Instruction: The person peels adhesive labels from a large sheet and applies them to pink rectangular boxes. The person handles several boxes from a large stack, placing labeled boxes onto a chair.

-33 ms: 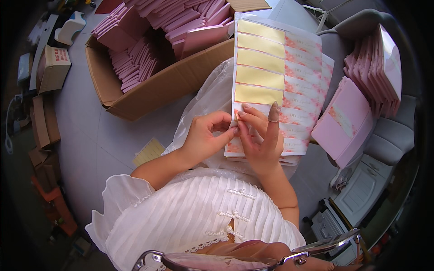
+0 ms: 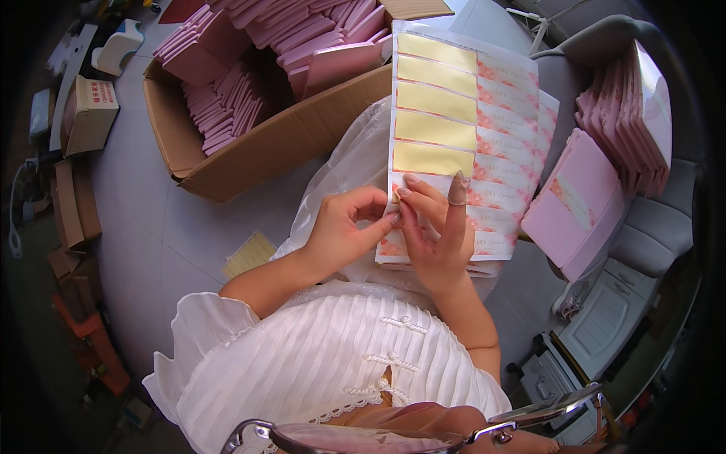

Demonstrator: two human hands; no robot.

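Observation:
A sheet of floral labels [image 2: 434,125] lies over my lap on several similar sheets. Several labels are gone from its upper left column, leaving bare yellow backing. At the sheet's left edge, just below the lowest bare strip, my left hand [image 2: 342,227] pinches the edge between thumb and fingers. My right hand [image 2: 442,238] works right beside it, its thumb and a finger closed at a label's lifted corner [image 2: 397,195]. One finger of that hand points up, wearing a clear finger cover [image 2: 458,188]. The fingers partly hide the label.
A cardboard box [image 2: 280,140] full of pink notebooks [image 2: 318,45] stands ahead to the left. On a grey chair [image 2: 656,216] at right sit a labelled pink notebook [image 2: 572,204] and a stack of more [image 2: 628,125]. A yellow backing sheet [image 2: 250,254] is on the floor.

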